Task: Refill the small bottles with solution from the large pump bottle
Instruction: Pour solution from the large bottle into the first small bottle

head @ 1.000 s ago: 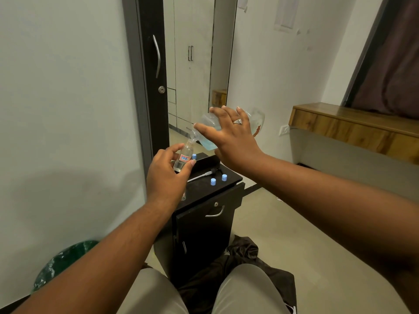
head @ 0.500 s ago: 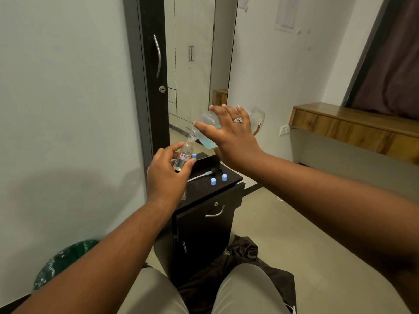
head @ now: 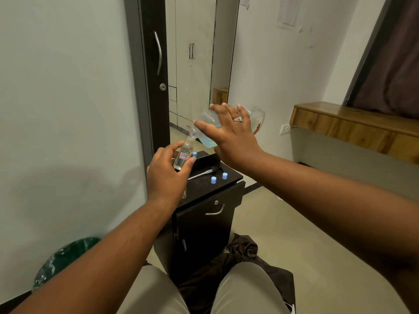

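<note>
left hand (head: 167,175): grips small bottle (head: 183,157) between thumb and fingers, held above the left part of the tabletop (head: 201,186), tilted slightly, neck up and to the right
small bottle: clear, red-and-blue label, some clear liquid at the bottom, no cap on; mouth right at the large bottle's neck, cannot tell if touching
right hand (head: 231,134): wraps over large bottle (head: 209,130) from above, fingers spread and curled round its body, ring on one finger
large bottle: clear, tipped nearly level with neck pointing left and down toward the small bottle; pale blue solution pooled in the lower side; no pump on it
pump head (head: 209,172): lies flat on the tabletop, dark top with white tube pointing left
blue caps (head: 213,180): two stand near the right edge of the tabletop, just beside each other; third blue cap (head: 194,154) farther back, by the small bottle
another small bottle (head: 184,195): clear base only, shows below the left hand at the front-left of the tabletop, mostly hidden
cabinet (head: 204,223): black, narrow, drawer with curved handle and keyhole, carries the tabletop
dark cloth (head: 244,252): on the floor by the knees
green bin (head: 61,259): lower left, by the wall
</note>
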